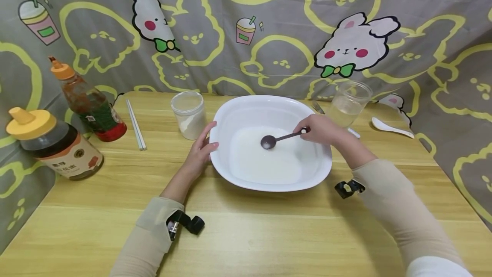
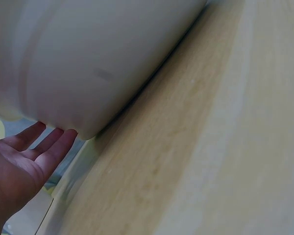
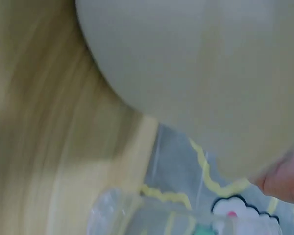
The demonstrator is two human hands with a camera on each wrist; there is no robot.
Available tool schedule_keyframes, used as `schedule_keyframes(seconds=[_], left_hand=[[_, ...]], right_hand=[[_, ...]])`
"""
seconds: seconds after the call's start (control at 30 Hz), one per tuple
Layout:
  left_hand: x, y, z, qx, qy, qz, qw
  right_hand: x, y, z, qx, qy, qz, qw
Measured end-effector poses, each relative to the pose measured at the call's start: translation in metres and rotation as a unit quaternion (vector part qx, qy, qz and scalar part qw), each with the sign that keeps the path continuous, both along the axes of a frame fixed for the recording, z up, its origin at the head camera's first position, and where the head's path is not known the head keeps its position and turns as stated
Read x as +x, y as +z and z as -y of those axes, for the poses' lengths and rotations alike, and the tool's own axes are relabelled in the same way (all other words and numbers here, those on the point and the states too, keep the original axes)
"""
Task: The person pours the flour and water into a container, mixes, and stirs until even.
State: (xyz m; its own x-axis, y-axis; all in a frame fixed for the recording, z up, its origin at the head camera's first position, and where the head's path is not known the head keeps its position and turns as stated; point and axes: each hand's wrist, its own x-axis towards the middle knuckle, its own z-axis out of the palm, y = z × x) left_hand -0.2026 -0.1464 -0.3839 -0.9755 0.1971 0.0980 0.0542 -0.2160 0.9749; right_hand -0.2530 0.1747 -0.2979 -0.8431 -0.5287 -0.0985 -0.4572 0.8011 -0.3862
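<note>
A white basin (image 1: 234,174) with a milky white layer over its bottom stands in the middle of the table. My left hand (image 1: 199,153) holds its left side, thumb and index finger at the rim; in the left wrist view, other fingers (image 2: 56,147) touch the outer wall. In my right hand (image 1: 317,129) is the handle of a dark brown measuring spoon (image 1: 268,142), reaching over the basin's right side. The spoon's bowl is low inside the basin, with something whitish in it. The right wrist view shows mostly the basin's outer wall (image 3: 186,63).
Behind the basin's left stands a jar of white powder (image 1: 189,116); a glass jar (image 1: 347,104) is behind its right. A white spoon (image 1: 392,127) lies far right. Chopsticks (image 1: 136,125), a red sauce bottle (image 1: 92,108) and a yellow-capped honey jar (image 1: 57,148) are left. A patterned curtain (image 1: 276,7) hangs behind.
</note>
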Motion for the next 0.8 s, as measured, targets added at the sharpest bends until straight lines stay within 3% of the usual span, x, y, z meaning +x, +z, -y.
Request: schedule_keyframes(seconds=[0.23,0.47,0.8], left_hand=[[0.0,0.0,0.0,0.001,-0.002,-0.001,1.0],[0.0,0.0,-0.001,0.007,-0.001,-0.002,1.0],[0.0,0.0,0.001,0.005,-0.005,-0.007,1.0]], right_hand=[[0.003,-0.013,0.023,-0.061,0.048,0.053,0.996],[0.015,-0.012,0.013,-0.08,0.082,0.093,0.989],[0.014,0.002,-0.008,-0.109,0.022,0.088,0.99]])
